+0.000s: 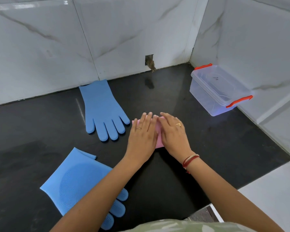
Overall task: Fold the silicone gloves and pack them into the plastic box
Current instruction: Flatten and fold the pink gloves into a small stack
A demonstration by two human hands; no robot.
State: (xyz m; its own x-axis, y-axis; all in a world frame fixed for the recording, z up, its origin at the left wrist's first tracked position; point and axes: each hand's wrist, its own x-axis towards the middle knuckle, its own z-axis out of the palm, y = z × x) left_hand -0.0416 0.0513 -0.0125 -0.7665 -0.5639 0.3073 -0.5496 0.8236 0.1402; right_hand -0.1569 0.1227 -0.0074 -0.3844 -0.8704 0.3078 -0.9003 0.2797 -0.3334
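A pink silicone glove lies folded on the black counter, mostly hidden under my hands. My left hand presses flat on its left part with straight fingers. My right hand lies flat on its right part. One blue glove lies spread out at the back left, fingers toward me. A second blue glove lies near the front left, partly under my left forearm. The clear plastic box with red latches stands at the back right, its lid on.
The black counter ends at marble-tiled walls behind and to the right. A small hole in the back wall sits above the counter. White tile ledge at the front right.
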